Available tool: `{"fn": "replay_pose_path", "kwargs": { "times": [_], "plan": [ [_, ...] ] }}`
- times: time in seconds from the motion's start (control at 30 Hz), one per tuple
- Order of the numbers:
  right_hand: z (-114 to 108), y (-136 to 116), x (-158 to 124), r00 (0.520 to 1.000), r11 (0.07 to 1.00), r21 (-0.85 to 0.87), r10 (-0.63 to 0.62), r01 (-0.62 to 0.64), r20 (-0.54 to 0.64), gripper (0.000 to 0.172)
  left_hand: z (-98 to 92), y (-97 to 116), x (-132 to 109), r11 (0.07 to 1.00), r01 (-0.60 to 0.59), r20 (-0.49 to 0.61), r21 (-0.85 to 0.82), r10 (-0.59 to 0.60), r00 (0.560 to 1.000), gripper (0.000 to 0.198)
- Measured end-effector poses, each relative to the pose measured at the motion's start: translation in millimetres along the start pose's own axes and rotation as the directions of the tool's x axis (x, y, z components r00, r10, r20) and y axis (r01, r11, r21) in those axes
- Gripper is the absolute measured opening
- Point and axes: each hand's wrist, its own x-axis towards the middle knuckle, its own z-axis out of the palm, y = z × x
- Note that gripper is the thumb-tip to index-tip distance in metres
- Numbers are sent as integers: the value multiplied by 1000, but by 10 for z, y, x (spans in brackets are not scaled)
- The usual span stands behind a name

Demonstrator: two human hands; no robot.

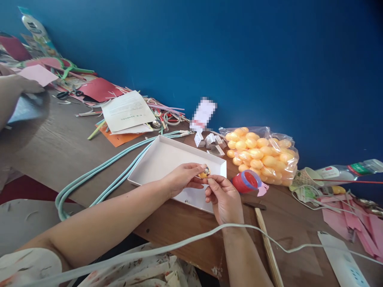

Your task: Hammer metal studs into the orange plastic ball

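Note:
My left hand and my right hand meet over the near right corner of a shallow white box lid. Both pinch a small yellow ball with a silver metal piece between their fingertips. The fingers of each hand are curled closed around it. A clear bag of yellow-orange balls lies just right of the box. A red and blue roll of tape sits next to my right hand.
Light blue cords loop left of the box. Papers, straws and scissors litter the far left by the blue wall. Another person's arm shows at the left edge. A white cable, a wooden stick and pink paper lie right.

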Motion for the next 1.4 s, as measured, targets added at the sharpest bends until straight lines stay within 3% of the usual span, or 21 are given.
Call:
{"fn": "replay_pose_path", "kwargs": {
  "times": [0.23,0.83,1.4],
  "plan": [
    [-10,19,14,1000,1000,-6,-5,5,-6,19,10,13,-40,997,-24,25,67,23,999,41],
    [11,11,29,1000,1000,18,-9,9,-2,18,46,15,-44,990,-73,-41,120,78,996,41],
    [0,49,14,999,999,-24,-41,41,11,17,52,7,-33,993,-85,-49,84,89,995,43]
  ]
}}
